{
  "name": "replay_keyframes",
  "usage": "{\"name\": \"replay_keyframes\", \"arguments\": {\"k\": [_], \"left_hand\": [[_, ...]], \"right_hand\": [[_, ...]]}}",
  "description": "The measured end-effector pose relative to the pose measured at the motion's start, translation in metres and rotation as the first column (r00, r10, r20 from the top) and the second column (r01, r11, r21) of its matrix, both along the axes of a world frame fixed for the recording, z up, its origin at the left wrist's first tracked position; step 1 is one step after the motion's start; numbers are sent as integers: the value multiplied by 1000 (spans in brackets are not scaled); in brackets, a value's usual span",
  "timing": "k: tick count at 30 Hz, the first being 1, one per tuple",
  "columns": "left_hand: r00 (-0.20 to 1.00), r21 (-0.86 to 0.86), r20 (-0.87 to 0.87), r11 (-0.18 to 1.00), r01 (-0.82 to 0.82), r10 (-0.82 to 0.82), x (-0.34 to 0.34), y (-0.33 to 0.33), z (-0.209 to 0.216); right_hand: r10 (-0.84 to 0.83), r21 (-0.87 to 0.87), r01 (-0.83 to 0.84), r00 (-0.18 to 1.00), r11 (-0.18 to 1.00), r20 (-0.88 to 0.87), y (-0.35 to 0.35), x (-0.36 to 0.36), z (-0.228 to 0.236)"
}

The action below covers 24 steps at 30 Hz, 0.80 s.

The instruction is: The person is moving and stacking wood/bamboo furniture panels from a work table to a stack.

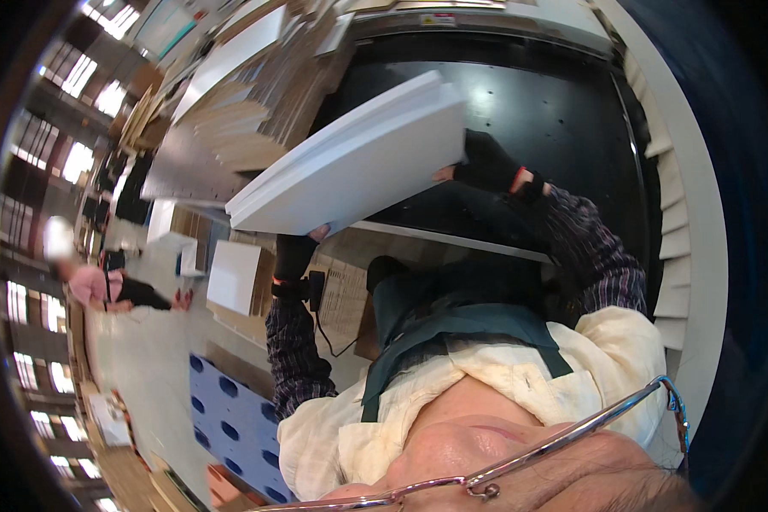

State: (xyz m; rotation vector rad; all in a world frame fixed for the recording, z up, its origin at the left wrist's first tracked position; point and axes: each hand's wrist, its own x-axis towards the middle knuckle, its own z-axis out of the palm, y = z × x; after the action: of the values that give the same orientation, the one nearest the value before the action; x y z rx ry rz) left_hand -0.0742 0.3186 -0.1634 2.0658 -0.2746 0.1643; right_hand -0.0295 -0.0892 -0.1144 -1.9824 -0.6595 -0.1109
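We have a stack of white panels [350, 166] up in the centre of the frame, held off the ground and tilted, its right end high near the top middle and its left end dipping toward the left. Layered edges show along the lower left side, so we count more than one board there, though how many we cannot tell.

Our left hand [294, 254], in a dark fingerless glove, sits under the lower edge of the stack just left of centre, fingers curled up against the underside and gripping it. Our right hand [486, 166], gloved the same way, clamps the right end of the stack, right of centre in the upper half. Both plaid sleeves run down from the gloves toward the bottom of the frame.

Behind the panels, a black machine bed [555, 102] fills the upper right, glossy and dark, with a white rim curving round it. In the upper left, stacks of brown and white boards [247, 111] lie piled beside it. Below our left hand, left of centre, stands a white box [235, 277] on the pale floor. A blue pallet [230, 418] with oval holes lies at the lower left. At the far left edge another person [111, 288] in a pink top bends low.
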Motion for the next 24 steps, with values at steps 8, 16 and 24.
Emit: {"name": "replay_keyframes", "arguments": {"k": [8,16,24], "left_hand": [[980,-578,-178,815,-28,-93,69,-2,-35],[912,-721,-395,653,-231,-114,95,-24,-18],[912,-694,-411,653,-303,-13,65,-18,-27]], "right_hand": [[-99,-64,95,994,993,-54,16,21,-39],[-69,152,76,996,986,-50,48,-12,30],[136,102,-139,990,985,36,71,-32,92]]}}
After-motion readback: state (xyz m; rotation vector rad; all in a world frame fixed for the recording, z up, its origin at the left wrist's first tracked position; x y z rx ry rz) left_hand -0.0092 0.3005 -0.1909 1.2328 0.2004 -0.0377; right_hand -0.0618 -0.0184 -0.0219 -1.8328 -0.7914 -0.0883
